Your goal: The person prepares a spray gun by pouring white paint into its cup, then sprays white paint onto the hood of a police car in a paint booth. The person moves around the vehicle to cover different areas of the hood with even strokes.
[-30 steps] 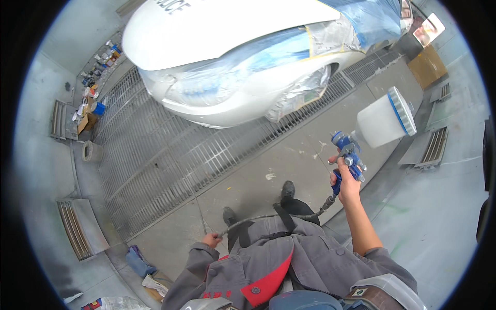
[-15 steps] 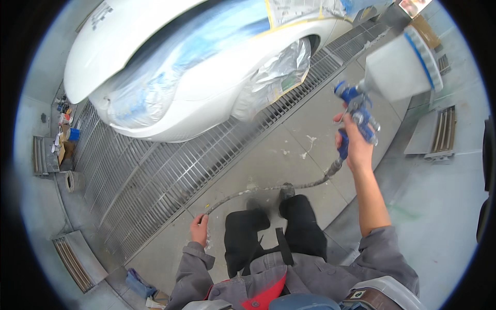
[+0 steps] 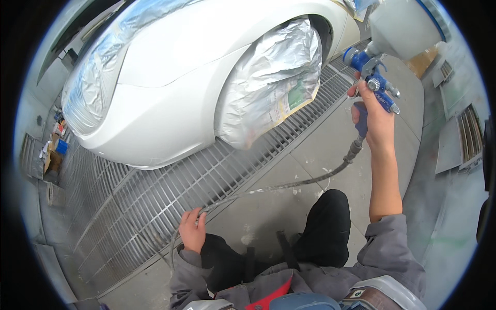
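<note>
On my head-camera feed, the right hand [image 3: 380, 121] is wrapped around the grip of a blue and silver metal spray gun [image 3: 374, 82], its fingers curled in near the trigger; I cannot tell whether the trigger is pressed. Above that hand I see a translucent white paint cup [image 3: 405, 33] with a blue band, tilted on top of the gun and partly cut off by the edge of my view. The gun's blue nozzle end points leftward from the hand, toward the white car body.

From the base of the grip, a grey, paint-speckled flexible hose [image 3: 289, 185] sags across to the left hand [image 3: 192, 232], which I see nearly closed, the hose lightly held between thumb and fingers before it drops away beside the wrist.

Ahead of both hands I have a glossy white car [image 3: 160, 98]. Its wheel, covered with crinkled silver sheeting [image 3: 274, 82], lies left of the gun, and clear bluish plastic film [image 3: 93, 98] covers the headlamp area, ahead and left of the left hand. A slatted metal floor grating [image 3: 155, 199] runs beyond the left hand and under the car. Right of the right hand, I make out a louvred wall vent [image 3: 469, 137].
</note>
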Demonstrator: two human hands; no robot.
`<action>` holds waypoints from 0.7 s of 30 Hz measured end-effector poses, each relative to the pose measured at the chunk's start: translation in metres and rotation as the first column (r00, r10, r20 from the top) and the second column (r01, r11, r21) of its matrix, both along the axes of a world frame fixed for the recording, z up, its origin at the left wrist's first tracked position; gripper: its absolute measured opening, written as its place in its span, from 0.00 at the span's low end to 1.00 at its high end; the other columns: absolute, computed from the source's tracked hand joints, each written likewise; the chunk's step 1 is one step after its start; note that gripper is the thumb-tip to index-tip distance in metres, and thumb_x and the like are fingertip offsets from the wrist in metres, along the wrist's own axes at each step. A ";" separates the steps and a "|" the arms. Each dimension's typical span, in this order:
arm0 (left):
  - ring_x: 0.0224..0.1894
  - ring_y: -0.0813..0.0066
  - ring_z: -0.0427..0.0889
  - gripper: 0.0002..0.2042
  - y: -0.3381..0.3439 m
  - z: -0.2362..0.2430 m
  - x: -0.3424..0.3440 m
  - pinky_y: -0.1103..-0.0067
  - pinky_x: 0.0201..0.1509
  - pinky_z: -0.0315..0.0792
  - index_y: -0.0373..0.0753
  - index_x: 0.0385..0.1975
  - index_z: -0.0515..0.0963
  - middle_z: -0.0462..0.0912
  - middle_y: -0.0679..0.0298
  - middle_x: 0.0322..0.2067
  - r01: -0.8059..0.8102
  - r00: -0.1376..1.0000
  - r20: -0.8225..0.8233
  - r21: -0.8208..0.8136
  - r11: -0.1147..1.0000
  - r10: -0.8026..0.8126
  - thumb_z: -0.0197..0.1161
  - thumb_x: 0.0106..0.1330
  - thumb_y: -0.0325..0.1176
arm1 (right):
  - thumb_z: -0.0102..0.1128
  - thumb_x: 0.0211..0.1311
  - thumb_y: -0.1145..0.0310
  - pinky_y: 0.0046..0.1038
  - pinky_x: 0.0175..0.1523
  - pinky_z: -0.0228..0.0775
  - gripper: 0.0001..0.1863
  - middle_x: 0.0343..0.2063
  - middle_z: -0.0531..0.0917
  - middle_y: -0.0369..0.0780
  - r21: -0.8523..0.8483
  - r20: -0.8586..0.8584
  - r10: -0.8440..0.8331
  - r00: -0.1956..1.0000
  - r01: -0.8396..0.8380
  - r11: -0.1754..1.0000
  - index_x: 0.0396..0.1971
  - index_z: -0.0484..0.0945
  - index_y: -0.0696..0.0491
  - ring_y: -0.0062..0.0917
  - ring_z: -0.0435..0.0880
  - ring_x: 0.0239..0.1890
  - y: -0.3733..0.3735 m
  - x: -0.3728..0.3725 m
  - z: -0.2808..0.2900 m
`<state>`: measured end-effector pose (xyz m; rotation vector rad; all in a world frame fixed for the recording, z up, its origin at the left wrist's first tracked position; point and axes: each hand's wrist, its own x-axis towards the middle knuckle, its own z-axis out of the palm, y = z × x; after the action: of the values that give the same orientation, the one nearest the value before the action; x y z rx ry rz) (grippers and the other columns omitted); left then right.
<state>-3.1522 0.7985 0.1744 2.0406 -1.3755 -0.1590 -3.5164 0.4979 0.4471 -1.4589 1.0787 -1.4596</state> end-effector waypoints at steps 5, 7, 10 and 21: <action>0.42 0.49 0.85 0.13 -0.035 -0.058 -0.032 0.62 0.45 0.78 0.41 0.46 0.86 0.86 0.51 0.39 0.317 0.936 -0.268 0.353 0.880 -0.229 0.68 0.69 0.41 | 0.64 0.72 0.60 0.18 0.21 0.60 0.18 0.31 0.84 0.38 0.007 -0.140 0.075 0.987 -0.074 0.997 0.54 0.81 0.57 0.15 0.71 0.16 0.000 0.004 -0.009; 0.42 0.49 0.85 0.14 -0.041 -0.085 -0.059 0.62 0.45 0.78 0.41 0.46 0.86 0.87 0.50 0.39 0.385 0.914 -0.289 0.401 0.831 -0.284 0.66 0.70 0.44 | 0.64 0.72 0.60 0.18 0.21 0.60 0.18 0.32 0.84 0.39 -0.036 -0.116 0.020 0.993 -0.024 0.999 0.54 0.81 0.56 0.14 0.71 0.16 -0.008 0.008 0.002; 0.41 0.50 0.87 0.15 -0.049 -0.113 -0.075 0.62 0.45 0.79 0.42 0.46 0.86 0.88 0.50 0.37 0.496 0.820 -0.530 0.470 0.731 -0.216 0.63 0.71 0.46 | 0.68 0.69 0.61 0.20 0.22 0.63 0.14 0.30 0.85 0.37 -0.129 -0.091 -0.081 0.993 0.069 0.989 0.46 0.83 0.56 0.15 0.73 0.18 -0.023 0.014 0.005; 0.30 0.55 0.89 0.17 -0.068 -0.109 -0.077 0.68 0.40 0.79 0.42 0.48 0.87 0.89 0.52 0.31 0.592 0.712 -0.687 0.476 0.650 -0.145 0.65 0.71 0.47 | 0.63 0.72 0.60 0.20 0.22 0.62 0.21 0.31 0.84 0.38 -0.001 -0.249 0.338 0.908 -0.349 0.937 0.55 0.80 0.60 0.16 0.73 0.17 -0.041 0.036 -0.006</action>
<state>-3.2292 0.7305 0.0651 1.8682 -1.4111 -1.5923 -3.4807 0.4568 0.4412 -1.7947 0.8762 -1.0800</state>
